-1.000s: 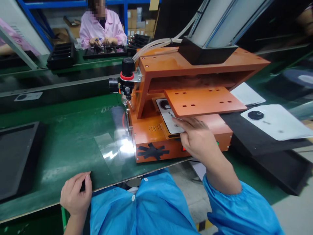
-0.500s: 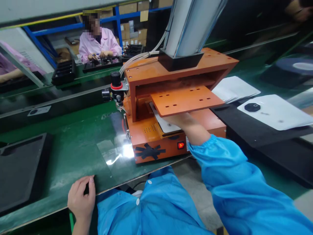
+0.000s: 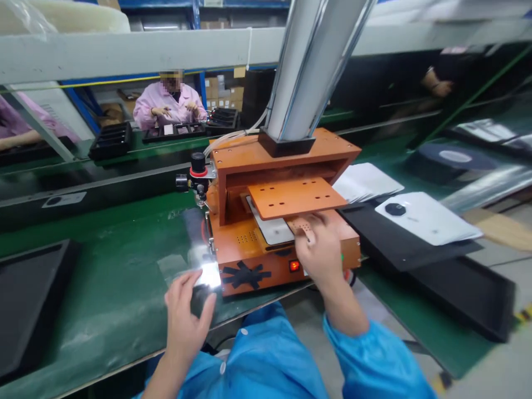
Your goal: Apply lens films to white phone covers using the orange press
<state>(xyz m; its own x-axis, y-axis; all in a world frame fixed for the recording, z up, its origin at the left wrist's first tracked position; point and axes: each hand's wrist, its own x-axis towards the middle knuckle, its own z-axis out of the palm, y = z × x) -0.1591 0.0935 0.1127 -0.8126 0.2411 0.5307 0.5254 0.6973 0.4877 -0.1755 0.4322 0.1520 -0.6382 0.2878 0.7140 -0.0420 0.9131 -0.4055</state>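
Note:
An orange press (image 3: 286, 160) stands in front of me, its upper plate (image 3: 297, 198) raised above the bed. On the bed lies a flat white panel (image 3: 276, 231) with a dark edge, partly under that plate. My right hand (image 3: 320, 249) is at the panel's near right corner, fingers bent and blurred; whether it grips anything is hidden. A tan dotted strip, like a plaster, shows on one finger. My left hand (image 3: 189, 313) is over the bench edge left of the press, thumb and fingers apart, holding nothing. Near its fingertips lies a clear film (image 3: 172, 267).
Right of the press, a white panel with a dark round patch (image 3: 428, 219) lies on a black sheet (image 3: 374, 233), near stacked white sheets (image 3: 366, 183). A black tray (image 3: 33, 305) sits at left. Across the bench, a person in pink (image 3: 170, 108) works over black trays.
My right hand has come out from under the raised plate to the panel's front corner. My left hand has moved right and spread its fingers. The camera view has shifted.

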